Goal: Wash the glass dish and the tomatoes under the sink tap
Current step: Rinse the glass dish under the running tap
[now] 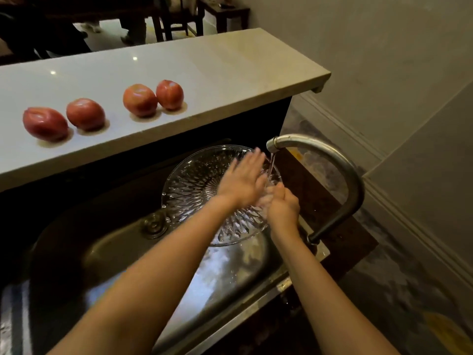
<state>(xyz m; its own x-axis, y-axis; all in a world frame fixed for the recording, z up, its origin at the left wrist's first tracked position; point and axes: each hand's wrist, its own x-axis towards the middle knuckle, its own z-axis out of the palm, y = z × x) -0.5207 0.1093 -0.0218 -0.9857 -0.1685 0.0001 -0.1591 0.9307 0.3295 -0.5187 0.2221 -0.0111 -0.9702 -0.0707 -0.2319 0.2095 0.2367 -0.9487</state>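
Glass dish [197, 185]: a round, clear dish with a cut, faceted pattern radiating from its centre was seen tilted inside the sink, its right edge under the tap spout.
Left hand [243, 180]: it was laid flat across the dish interior, fingers [252, 160] extended and spread, gripping nothing; the fingertips were blurred.
Right hand [282, 207]: it was positioned at the right rim of the dish, fingers curled closed over that rim; the exact contact was obscured by water and blur.
Tap [340, 165]: a curved, dull metal pipe was arched over from the right side of the sink, and a thin stream of water [271, 166] was seen falling from its spout onto the dish edge.
Sink [122, 242]: a stainless-steel basin with a rounded wall and a circular drain fitting [154, 224] was seen, wet and reflective below the dish.
Tomatoes [139, 99]: four smooth, glossy, red-orange oval tomatoes were set in a row on the bench, in two touching pairs, well apart from the dish.
Bench [230, 70]: a pale, polished stone slab was raised behind the sink, with ceiling lights reflected in it.
Room: plain grey walls with a moulded skirting were seen on the right, above a mottled stone-patterned floor [384, 278]; dark wooden furniture [225, 14] was visible beyond the bench.
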